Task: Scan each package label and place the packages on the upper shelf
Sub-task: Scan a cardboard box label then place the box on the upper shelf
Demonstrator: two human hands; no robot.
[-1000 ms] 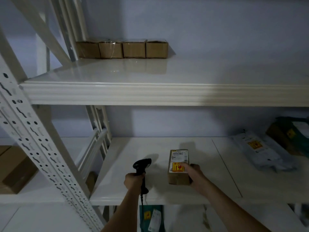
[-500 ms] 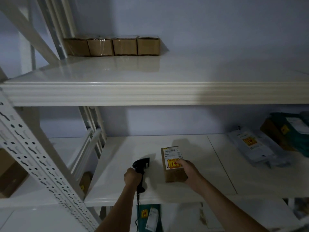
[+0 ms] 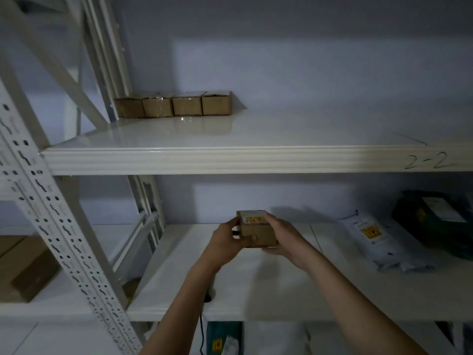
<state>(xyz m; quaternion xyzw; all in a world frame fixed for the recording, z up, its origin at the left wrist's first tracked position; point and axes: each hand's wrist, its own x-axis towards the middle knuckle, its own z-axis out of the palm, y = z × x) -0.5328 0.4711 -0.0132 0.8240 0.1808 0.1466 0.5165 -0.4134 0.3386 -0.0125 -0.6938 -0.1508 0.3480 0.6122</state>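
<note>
A small brown cardboard box was held in the air above the lower shelf, gripped from both sides — the left hand curled against its left face, the right hand wrapped around its right side and underside with fingers lying over the top edge. Its top carried a white label with a yellow and red sticker. Near the front edge of the lower shelf, mostly hidden behind the left forearm, lay a dark scanner, its cable hanging down below the shelf. To the right on the same shelf lay a white mailer bag with a yellow sticker, and further right a dark green package. The upper shelf, marked "2-2" by hand on its front edge at the right, held four brown boxes in a row at the far left — touching side by side against the wall. A perforated white upright stood at the left.
</note>
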